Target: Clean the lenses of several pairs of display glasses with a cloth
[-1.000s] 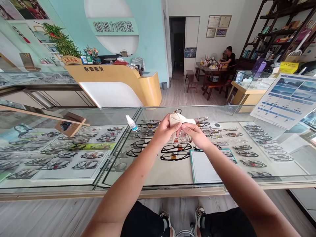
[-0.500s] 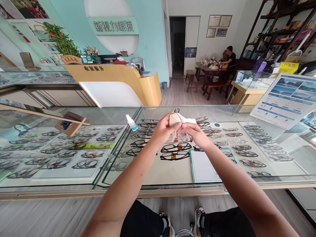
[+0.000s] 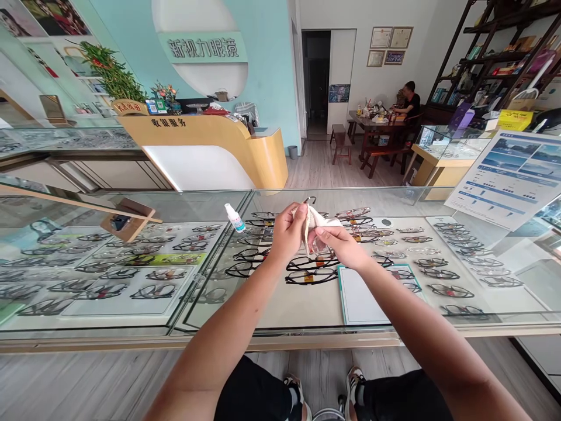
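Above the glass counter, my left hand [image 3: 286, 233] is closed around a cream-coloured cloth [image 3: 316, 218] and a pair of eyeglasses [image 3: 310, 200], mostly hidden in the folds; a dark curved temple end sticks out on top. My right hand [image 3: 345, 243] pinches the lower right of the same cloth, thumb on the near side. Whether its fingers also press on a lens cannot be seen. To the left, a small white spray bottle [image 3: 235, 218] with a blue label lies or stands on the glass.
Rows of eyeglass frames [image 3: 311, 276] lie inside the glass display counter [image 3: 272, 318]. A white board with a teal edge [image 3: 366, 298] is below my right forearm. A wooden-framed mirror [image 3: 127, 219] stands at left, a printed sheet [image 3: 488, 175] at right. A person [image 3: 411, 102] sits at a far table.
My left thumb has moved up and the cloth is folded over more on that side. My right hand has shifted slightly down, and the cloth now hangs lower between my hands.
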`<state>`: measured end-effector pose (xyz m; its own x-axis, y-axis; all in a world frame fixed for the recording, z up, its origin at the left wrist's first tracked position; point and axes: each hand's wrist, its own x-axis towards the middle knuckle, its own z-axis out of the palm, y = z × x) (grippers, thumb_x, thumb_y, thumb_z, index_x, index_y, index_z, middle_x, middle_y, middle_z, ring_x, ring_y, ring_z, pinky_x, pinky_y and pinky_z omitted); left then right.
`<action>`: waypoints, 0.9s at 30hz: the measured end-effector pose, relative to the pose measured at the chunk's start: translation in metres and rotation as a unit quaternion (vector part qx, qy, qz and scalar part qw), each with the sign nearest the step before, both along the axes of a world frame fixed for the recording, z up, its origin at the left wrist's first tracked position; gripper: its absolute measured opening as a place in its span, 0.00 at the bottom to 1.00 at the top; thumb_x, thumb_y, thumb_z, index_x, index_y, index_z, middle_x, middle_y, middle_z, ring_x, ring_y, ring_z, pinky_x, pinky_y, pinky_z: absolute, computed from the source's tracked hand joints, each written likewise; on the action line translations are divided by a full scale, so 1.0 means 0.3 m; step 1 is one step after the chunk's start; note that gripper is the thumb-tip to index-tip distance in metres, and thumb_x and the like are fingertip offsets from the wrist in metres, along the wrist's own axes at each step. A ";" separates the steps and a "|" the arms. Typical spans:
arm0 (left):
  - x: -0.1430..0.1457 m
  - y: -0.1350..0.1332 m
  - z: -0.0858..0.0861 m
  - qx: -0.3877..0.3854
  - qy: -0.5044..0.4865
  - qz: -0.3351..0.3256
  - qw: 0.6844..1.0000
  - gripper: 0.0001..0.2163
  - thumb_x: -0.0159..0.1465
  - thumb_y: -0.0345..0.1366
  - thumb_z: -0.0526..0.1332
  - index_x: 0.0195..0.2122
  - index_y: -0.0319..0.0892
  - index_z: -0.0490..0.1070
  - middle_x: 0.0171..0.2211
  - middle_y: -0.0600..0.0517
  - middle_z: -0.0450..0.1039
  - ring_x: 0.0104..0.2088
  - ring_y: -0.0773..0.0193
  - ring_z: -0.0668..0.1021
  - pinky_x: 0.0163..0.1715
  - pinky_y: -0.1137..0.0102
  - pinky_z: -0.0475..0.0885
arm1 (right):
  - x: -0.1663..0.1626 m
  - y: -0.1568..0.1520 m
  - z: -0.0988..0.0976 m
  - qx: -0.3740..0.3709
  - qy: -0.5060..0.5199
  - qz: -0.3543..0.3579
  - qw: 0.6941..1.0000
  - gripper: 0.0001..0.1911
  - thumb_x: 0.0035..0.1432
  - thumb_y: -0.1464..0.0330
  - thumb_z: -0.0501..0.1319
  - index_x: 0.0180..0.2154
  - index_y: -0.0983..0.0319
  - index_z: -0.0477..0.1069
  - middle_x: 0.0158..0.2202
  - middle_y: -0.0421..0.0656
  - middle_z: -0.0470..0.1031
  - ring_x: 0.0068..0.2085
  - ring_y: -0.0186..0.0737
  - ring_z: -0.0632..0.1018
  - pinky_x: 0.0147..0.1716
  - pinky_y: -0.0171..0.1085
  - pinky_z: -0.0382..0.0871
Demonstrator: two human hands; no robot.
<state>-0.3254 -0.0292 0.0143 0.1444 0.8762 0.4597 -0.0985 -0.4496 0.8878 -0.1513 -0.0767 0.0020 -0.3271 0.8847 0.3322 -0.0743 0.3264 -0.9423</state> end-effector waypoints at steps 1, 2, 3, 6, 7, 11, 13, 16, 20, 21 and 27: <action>-0.001 0.006 -0.003 0.003 -0.001 0.004 1.000 0.32 0.70 0.73 0.67 0.31 0.46 0.72 0.22 0.57 0.63 0.23 0.65 0.65 0.24 0.67 0.59 | 0.001 0.003 0.000 0.003 0.002 -0.005 1.000 0.37 0.68 0.31 0.66 0.34 0.58 0.84 0.33 0.43 0.81 0.34 0.40 0.73 0.41 0.41 0.73; -0.002 0.012 -0.006 0.006 -0.002 0.006 1.000 0.32 0.70 0.73 0.67 0.31 0.45 0.72 0.22 0.57 0.63 0.23 0.65 0.65 0.25 0.67 0.60 | 0.004 0.006 -0.001 0.005 0.005 -0.010 1.000 0.36 0.69 0.32 0.66 0.34 0.58 0.84 0.33 0.43 0.81 0.34 0.40 0.73 0.41 0.41 0.73; -0.002 0.020 -0.011 0.008 -0.006 0.003 1.000 0.32 0.70 0.72 0.68 0.31 0.45 0.72 0.23 0.57 0.64 0.24 0.65 0.65 0.25 0.68 0.61 | 0.007 0.009 0.000 0.005 0.010 -0.014 1.000 0.36 0.69 0.32 0.67 0.34 0.58 0.84 0.33 0.43 0.82 0.34 0.40 0.74 0.41 0.42 0.74; -0.001 0.043 -0.025 -0.013 -0.029 -0.045 0.998 0.30 0.69 0.70 0.70 0.35 0.45 0.77 0.26 0.56 0.66 0.27 0.65 0.67 0.28 0.69 0.65 | 0.022 0.017 0.003 -0.001 0.028 -0.025 0.999 0.35 0.69 0.33 0.67 0.36 0.58 0.85 0.33 0.44 0.83 0.35 0.43 0.77 0.41 0.42 0.74; 0.001 0.049 -0.027 -0.030 -0.042 -0.068 0.996 0.29 0.68 0.70 0.72 0.37 0.45 0.78 0.27 0.56 0.67 0.27 0.65 0.68 0.29 0.69 0.66 | 0.027 0.017 0.005 -0.003 0.030 -0.030 0.999 0.35 0.69 0.33 0.67 0.36 0.58 0.86 0.34 0.45 0.84 0.36 0.44 0.78 0.41 0.43 0.74; 0.005 0.055 -0.021 -0.076 -0.084 -0.102 0.988 0.30 0.64 0.70 0.75 0.41 0.45 0.80 0.30 0.55 0.71 0.30 0.63 0.74 0.32 0.69 0.71 | 0.049 0.015 0.013 0.010 0.022 -0.073 0.997 0.34 0.71 0.34 0.66 0.38 0.57 0.87 0.39 0.47 0.86 0.40 0.47 0.79 0.43 0.44 0.74; 0.005 0.055 -0.014 -0.077 -0.089 -0.098 0.988 0.30 0.63 0.70 0.76 0.42 0.45 0.80 0.31 0.54 0.73 0.32 0.63 0.75 0.32 0.69 0.71 | 0.063 0.017 0.016 0.033 0.026 -0.115 0.993 0.34 0.72 0.34 0.64 0.38 0.56 0.88 0.42 0.47 0.85 0.41 0.47 0.77 0.46 0.46 0.75; 0.001 0.058 -0.010 -0.075 -0.064 -0.101 0.990 0.31 0.62 0.71 0.76 0.41 0.44 0.81 0.31 0.54 0.73 0.32 0.63 0.74 0.32 0.70 0.71 | 0.083 0.024 0.018 0.085 0.040 -0.178 0.979 0.33 0.73 0.35 0.63 0.40 0.54 0.90 0.47 0.47 0.81 0.50 0.51 0.78 0.58 0.50 0.75; -0.005 0.057 -0.019 -0.061 0.002 -0.103 0.993 0.30 0.65 0.71 0.73 0.41 0.44 0.83 0.31 0.53 0.75 0.34 0.60 0.75 0.35 0.69 0.71 | 0.093 0.031 0.015 0.125 0.039 -0.222 0.966 0.31 0.76 0.36 0.62 0.43 0.51 0.92 0.59 0.49 0.78 0.68 0.56 0.75 0.73 0.55 0.67; -0.006 0.053 -0.019 -0.058 0.019 -0.110 0.992 0.30 0.67 0.70 0.72 0.42 0.44 0.84 0.31 0.53 0.75 0.34 0.60 0.76 0.35 0.69 0.71 | 0.093 0.031 0.014 0.126 0.036 -0.222 0.966 0.31 0.76 0.36 0.62 0.44 0.51 0.92 0.62 0.49 0.77 0.70 0.57 0.74 0.75 0.55 0.66; 0.003 0.015 -0.004 -0.031 0.090 -0.173 0.980 0.32 0.69 0.71 0.69 0.44 0.43 0.86 0.32 0.52 0.78 0.36 0.59 0.77 0.39 0.68 0.73 | 0.080 0.030 0.009 0.113 0.013 -0.202 0.973 0.30 0.76 0.35 0.62 0.48 0.48 0.92 0.67 0.48 0.78 0.74 0.58 0.72 0.78 0.59 0.63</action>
